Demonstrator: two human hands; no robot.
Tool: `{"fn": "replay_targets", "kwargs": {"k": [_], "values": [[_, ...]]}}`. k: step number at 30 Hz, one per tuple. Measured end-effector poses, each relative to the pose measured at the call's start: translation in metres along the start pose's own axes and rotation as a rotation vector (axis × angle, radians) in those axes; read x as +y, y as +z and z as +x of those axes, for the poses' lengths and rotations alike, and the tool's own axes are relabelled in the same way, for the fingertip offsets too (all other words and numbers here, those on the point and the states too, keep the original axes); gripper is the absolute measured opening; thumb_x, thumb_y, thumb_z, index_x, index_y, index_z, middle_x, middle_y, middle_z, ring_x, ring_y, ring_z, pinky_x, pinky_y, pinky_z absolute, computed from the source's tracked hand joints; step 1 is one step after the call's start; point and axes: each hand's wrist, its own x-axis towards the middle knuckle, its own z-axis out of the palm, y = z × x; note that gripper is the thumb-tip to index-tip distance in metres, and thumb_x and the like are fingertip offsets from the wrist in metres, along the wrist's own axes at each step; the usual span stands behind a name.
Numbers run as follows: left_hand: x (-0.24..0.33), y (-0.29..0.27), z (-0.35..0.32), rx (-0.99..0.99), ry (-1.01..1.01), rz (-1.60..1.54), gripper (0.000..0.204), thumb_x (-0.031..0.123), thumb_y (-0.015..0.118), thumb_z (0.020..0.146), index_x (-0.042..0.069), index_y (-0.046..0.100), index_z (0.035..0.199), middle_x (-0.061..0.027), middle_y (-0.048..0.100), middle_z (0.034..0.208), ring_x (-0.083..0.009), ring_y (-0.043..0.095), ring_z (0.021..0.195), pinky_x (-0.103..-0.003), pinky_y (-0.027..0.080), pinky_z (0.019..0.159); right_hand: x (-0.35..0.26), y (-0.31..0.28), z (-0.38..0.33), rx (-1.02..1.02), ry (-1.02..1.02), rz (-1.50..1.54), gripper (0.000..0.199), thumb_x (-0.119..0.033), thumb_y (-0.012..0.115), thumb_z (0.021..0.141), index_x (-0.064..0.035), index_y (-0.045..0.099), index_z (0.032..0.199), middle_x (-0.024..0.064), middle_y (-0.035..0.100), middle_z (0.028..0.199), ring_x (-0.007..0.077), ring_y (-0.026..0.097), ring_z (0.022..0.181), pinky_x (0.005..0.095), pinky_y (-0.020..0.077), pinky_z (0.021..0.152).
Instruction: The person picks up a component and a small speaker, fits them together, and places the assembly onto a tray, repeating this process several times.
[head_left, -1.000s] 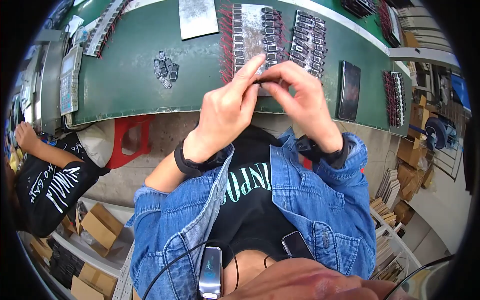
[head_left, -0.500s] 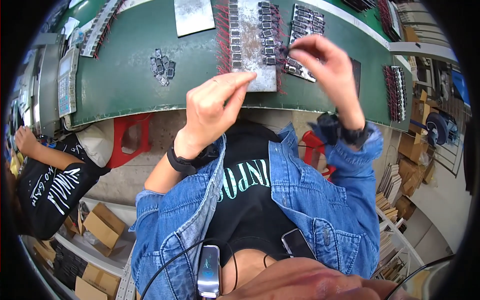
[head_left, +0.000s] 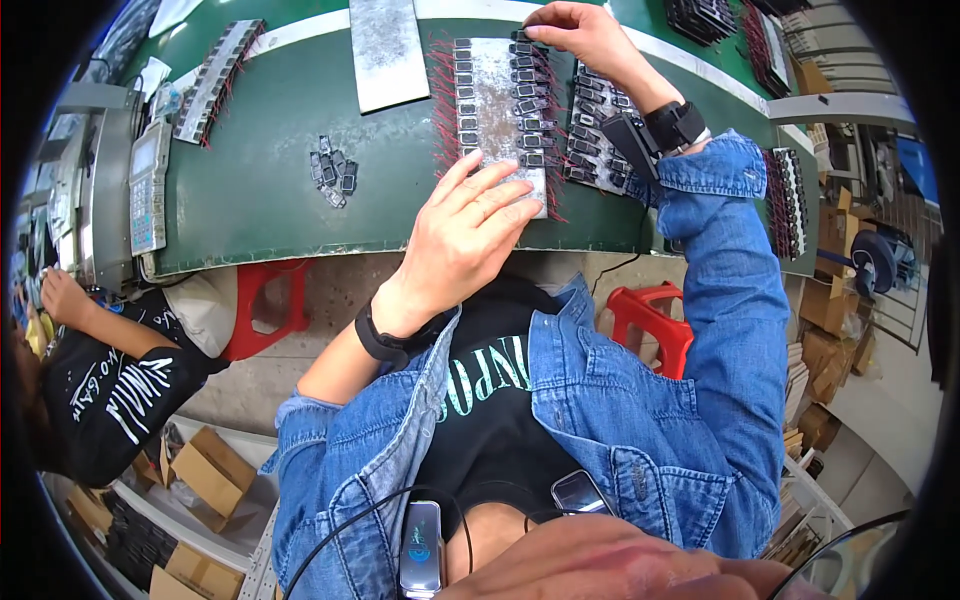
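A long grey metal plate (head_left: pixel 496 110) lies on the green table, with a row of small black rectangular components down each long side and thin red wires sticking outward. My left hand (head_left: pixel 470 230) is open, fingers stretched over the plate's near end beside the left row (head_left: pixel 467 95). At the far end of the right row (head_left: pixel 530 100), my right hand (head_left: pixel 590 38) has thumb and forefinger closed on a small black component (head_left: pixel 520 40). The fingertips partly cover it. Just right of this plate sits a second plate (head_left: pixel 600 120) bearing similar components, partly behind my right wrist.
A loose cluster of components (head_left: pixel 333 172) lies left of the plate. Beyond it is a bare metal plate (head_left: pixel 388 60). A wired strip (head_left: pixel 220 80) and a keypad device (head_left: pixel 150 185) are far left, near another person's hand (head_left: pixel 65 297). Red stools (head_left: pixel 650 320) stand below the table edge.
My left hand has gone from fingertips pinched together to fingers spread over the plate. My right hand has moved away from me, from the right row's near part to its far end.
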Motion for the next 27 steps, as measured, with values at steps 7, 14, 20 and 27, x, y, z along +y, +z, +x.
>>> {"fn": "replay_targets", "kwargs": {"k": [7, 14, 20, 27], "values": [[-0.008, -0.004, -0.005, 0.019, -0.014, 0.035, 0.025, 0.002, 0.074, 0.079, 0.007, 0.072, 0.103, -0.0059, 0.071, 0.108, -0.0265, 0.064, 0.113, -0.050, 0.044, 0.107, -0.048, -0.008, -0.049, 0.056, 0.064, 0.142, 0.021, -0.017, 0.073, 0.089, -0.0009, 0.072, 0.103, 0.0077, 0.073, 0.095, 0.0150, 0.066, 0.087, 0.0308, 0.0533, 0.080], [-0.022, -0.008, -0.007, 0.148, -0.033, 0.061, 0.024, 0.001, 0.073, 0.080, 0.008, 0.072, 0.103, -0.0052, 0.072, 0.105, -0.0254, 0.067, 0.107, -0.049, 0.046, 0.106, -0.095, 0.043, -0.172, -0.001, 0.121, -0.020, 0.016, -0.011, 0.072, 0.089, -0.0033, 0.071, 0.104, 0.0025, 0.069, 0.096, 0.0101, 0.063, 0.085, 0.0268, 0.0507, 0.077], [-0.020, -0.014, -0.010, 0.157, -0.043, 0.076, 0.023, 0.001, 0.073, 0.081, 0.008, 0.073, 0.103, -0.0054, 0.073, 0.105, -0.0252, 0.068, 0.106, -0.048, 0.047, 0.105, -0.080, 0.069, -0.182, 0.333, -0.287, -0.503, 0.020, -0.009, 0.078, 0.080, -0.0087, 0.072, 0.099, 0.0077, 0.067, 0.095, 0.0246, 0.065, 0.088, 0.0341, 0.0522, 0.078], [-0.031, -0.031, -0.028, 0.209, -0.113, 0.122, 0.023, 0.000, 0.073, 0.082, 0.008, 0.074, 0.103, -0.0060, 0.074, 0.105, -0.0241, 0.068, 0.107, -0.047, 0.047, 0.104, -0.086, 0.072, -0.183, 0.327, -0.298, -0.562, 0.022, -0.007, 0.078, 0.078, -0.0095, 0.073, 0.099, 0.0070, 0.067, 0.096, 0.0270, 0.064, 0.091, 0.0371, 0.0520, 0.078]]}}
